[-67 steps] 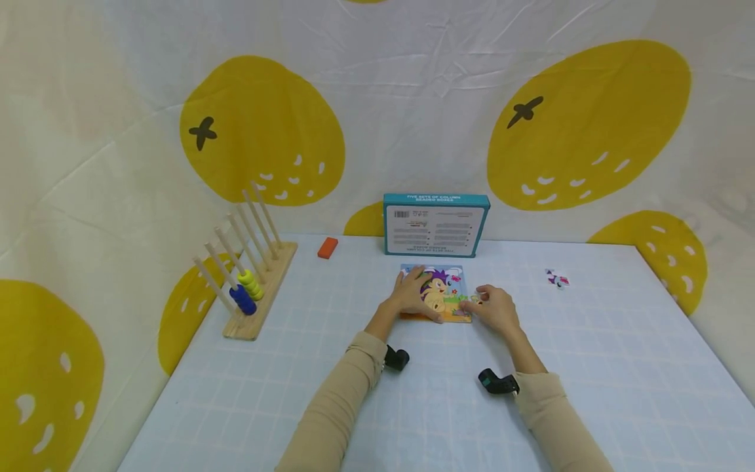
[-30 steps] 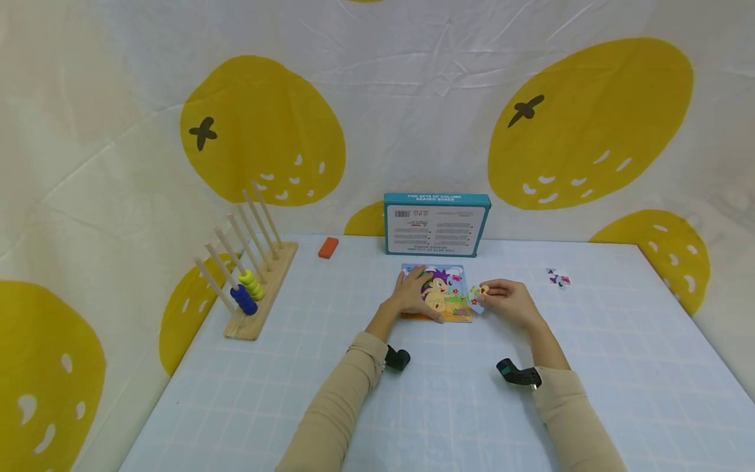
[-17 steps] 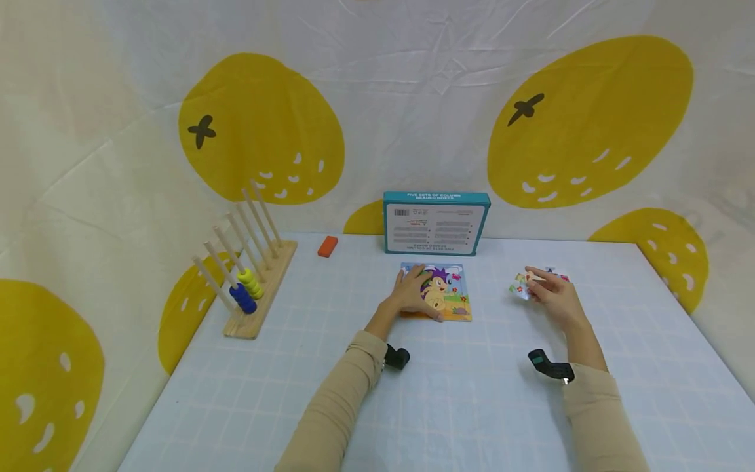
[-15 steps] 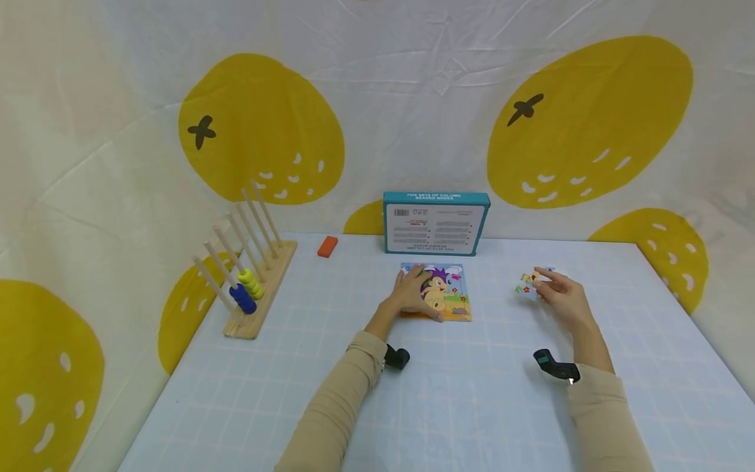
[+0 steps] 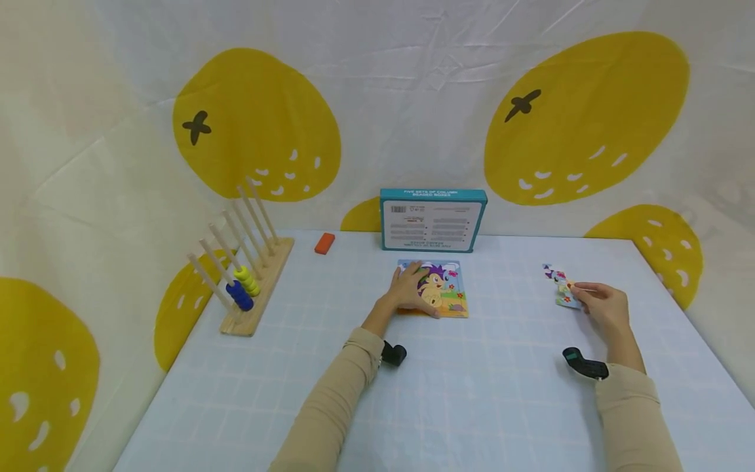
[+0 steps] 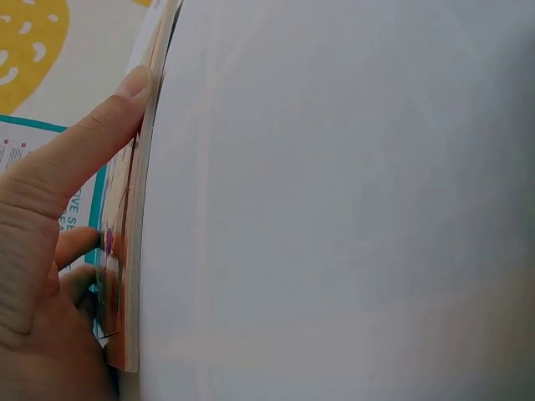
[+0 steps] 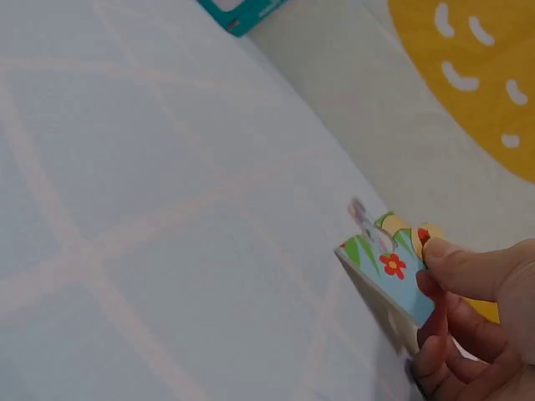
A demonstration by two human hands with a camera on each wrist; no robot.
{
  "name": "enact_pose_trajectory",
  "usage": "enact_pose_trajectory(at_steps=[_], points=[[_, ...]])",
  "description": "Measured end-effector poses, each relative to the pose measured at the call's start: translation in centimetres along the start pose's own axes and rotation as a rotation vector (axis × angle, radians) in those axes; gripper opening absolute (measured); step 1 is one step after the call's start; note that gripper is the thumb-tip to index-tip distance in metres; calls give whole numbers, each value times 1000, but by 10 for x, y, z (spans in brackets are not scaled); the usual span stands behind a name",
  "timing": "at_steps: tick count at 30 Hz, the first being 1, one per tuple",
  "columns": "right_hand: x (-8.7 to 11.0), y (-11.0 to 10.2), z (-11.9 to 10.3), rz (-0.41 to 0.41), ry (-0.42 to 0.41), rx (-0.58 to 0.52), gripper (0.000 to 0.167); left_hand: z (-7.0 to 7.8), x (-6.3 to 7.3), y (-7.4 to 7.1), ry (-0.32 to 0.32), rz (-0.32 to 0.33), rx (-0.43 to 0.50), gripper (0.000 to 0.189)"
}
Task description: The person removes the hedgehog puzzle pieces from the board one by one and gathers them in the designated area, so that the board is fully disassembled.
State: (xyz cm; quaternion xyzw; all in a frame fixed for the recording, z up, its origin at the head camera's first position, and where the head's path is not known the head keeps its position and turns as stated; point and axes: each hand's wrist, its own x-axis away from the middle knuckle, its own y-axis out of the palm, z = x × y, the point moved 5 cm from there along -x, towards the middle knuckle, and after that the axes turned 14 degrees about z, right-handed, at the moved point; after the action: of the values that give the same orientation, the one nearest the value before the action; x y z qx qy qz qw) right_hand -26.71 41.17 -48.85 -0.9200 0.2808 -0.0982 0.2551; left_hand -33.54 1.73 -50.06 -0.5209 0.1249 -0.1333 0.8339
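Observation:
My left hand (image 5: 406, 292) rests with spread fingers on a square jigsaw puzzle (image 5: 453, 294) that pictures a purple-haired hedgehog. Its thumb (image 6: 100, 134) lies out straight along the puzzle's edge in the left wrist view, and the palm hides the puzzle's left part. Well to the right, my right hand (image 5: 607, 307) pinches a puzzle piece (image 7: 391, 266) between thumb and fingers. That piece is light blue with a red flower and green leaves, and is tilted in the right wrist view. Loose puzzle pieces (image 5: 552, 271) in purple, white and pink lie just beyond it.
A teal-edged box (image 5: 432, 221) stands upright behind the puzzle. An orange block (image 5: 324, 243) lies to its left. At the far left is a wooden peg rack (image 5: 265, 288) with blue beads (image 5: 239, 295) and yellow beads (image 5: 247, 280). A patterned sheet hangs behind the table.
My right hand has carried the pinched piece from the puzzle's right edge rightward to the loose pieces. My left hand has stayed on the puzzle.

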Motion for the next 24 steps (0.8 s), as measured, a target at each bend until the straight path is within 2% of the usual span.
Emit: enact_pose_trajectory(at_steps=[4,8,11,15,18,24], points=[[-2,-2,3,45,-37,6,42,1,0,0,8,-8,0,106],[-4,0,2,71,-134,121,50,2,1,0,2,-18,15,106],[-6,4,0,70,-213,220,49,2,0,0,-5,-20,22,106],[-7,9,-2,69,-281,251,42,1,-1,1,-8,-15,16,106],[-6,11,-3,45,-306,270,44,1,-1,1,-7,-12,17,106],[2,18,-4,-60,-393,308,60,0,0,0,-6,-7,20,106]])
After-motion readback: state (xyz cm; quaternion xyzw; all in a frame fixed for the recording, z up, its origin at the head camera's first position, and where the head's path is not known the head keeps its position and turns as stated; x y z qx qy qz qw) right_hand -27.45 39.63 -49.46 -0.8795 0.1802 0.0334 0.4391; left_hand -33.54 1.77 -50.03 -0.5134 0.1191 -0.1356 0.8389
